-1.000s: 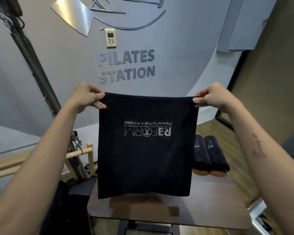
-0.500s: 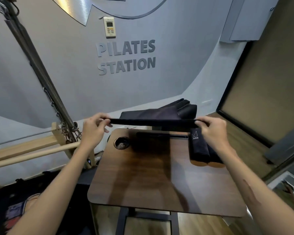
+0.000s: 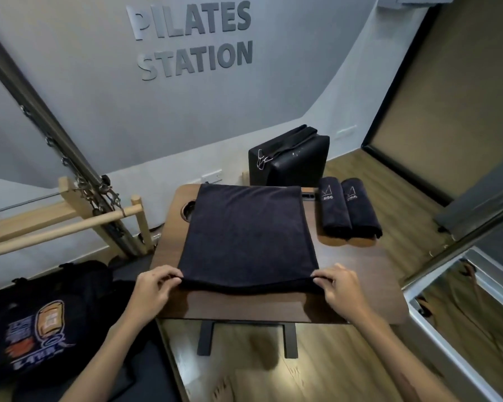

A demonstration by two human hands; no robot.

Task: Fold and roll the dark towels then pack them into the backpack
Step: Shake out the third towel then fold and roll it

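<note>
Two near corners of a dark towel laid flat on a wooden table, pinched by left hand and right hand, two rolled towels set beside.

Left hand, right hand: fingers pinching.

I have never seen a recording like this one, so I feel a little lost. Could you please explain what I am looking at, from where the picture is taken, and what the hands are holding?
No machine here: a person wears a camera on the head, looking down at their own arms. The left hand and the right hand each pinch a near corner of a dark towel lying flat on a small wooden table. Two rolled towels lie at the table's far right. A black backpack sits lower left, beside the table. On the wall, letters read PILATES STATION.
</note>
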